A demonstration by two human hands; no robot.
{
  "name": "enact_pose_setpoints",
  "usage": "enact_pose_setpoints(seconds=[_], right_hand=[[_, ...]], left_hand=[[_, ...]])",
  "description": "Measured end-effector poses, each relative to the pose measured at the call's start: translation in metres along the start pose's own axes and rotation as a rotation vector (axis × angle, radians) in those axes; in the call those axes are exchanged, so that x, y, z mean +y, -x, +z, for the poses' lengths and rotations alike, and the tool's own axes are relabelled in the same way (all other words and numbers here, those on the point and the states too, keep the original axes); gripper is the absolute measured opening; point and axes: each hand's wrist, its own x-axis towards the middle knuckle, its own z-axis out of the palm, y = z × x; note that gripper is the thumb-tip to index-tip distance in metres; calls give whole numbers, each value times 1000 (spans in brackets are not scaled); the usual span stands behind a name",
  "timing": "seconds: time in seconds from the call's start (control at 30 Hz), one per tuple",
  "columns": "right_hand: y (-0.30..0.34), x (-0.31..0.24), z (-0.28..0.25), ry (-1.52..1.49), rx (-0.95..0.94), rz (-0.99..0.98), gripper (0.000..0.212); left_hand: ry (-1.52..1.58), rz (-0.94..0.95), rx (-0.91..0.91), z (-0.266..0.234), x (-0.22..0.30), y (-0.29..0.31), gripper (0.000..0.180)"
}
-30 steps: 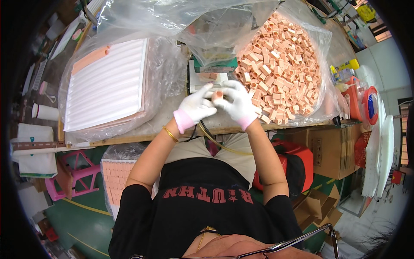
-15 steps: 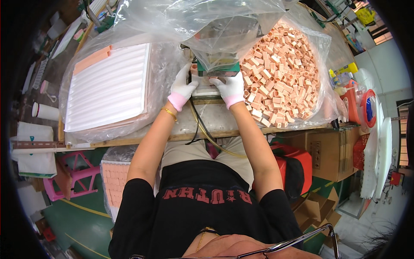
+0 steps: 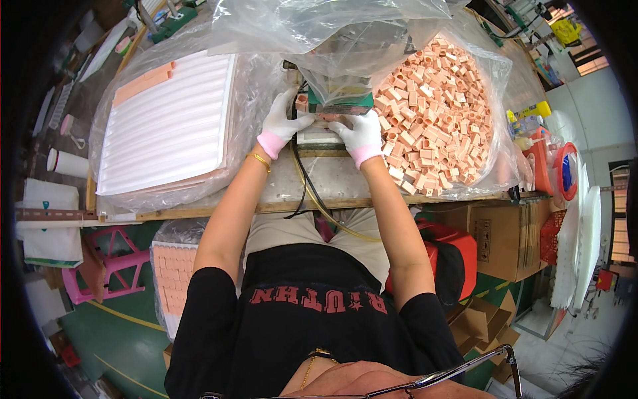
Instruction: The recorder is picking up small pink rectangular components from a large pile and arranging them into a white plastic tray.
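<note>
My left hand (image 3: 284, 124), in a white glove with a pink cuff, is at the left side of a small bench machine with a green block (image 3: 359, 105). Its thumb points inward, apart from the raised fingers, and I see nothing held. A peach block with a round hole (image 3: 302, 102) sits beside those fingers. Gloved alike, my right hand (image 3: 362, 136) is at the machine's right side. The thumb reaches inward below the green block; the other fingers are mostly hidden. Between the thumbs some peach material (image 3: 327, 118) shows under the block, its shape unclear.
A clear bag on the right holds a heap of peach blocks (image 3: 432, 113). To the left, a white ridged tray (image 3: 166, 126) carries a short peach row (image 3: 143, 84). Clear plastic sheeting (image 3: 345, 56) hangs over the machine. Black cables (image 3: 302, 179) run down past the table edge.
My left thumb has swung further inward, and the hand stands more apart from the peach block. My right hand has shifted slightly right. The whole view has moved a little.
</note>
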Motion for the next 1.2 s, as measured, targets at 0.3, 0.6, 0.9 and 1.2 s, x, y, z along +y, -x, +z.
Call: enact_pose_setpoints(seconds=[0.3,0.6,0.9,1.2], right_hand=[[-3,24,40,-223,45,-11,27],[37,-45,-25,-531,-284,213,37],[52,-48,-30,-668,-492,385,46],[74,-82,-25,-385,-467,104,36]], left_hand=[[-264,-45,38,11,11,2,62],[180,-172,-53,5,76,66,55],[692,-524,-200,-4,89,90,37],[522,-580,93,-82,131,188,36]])
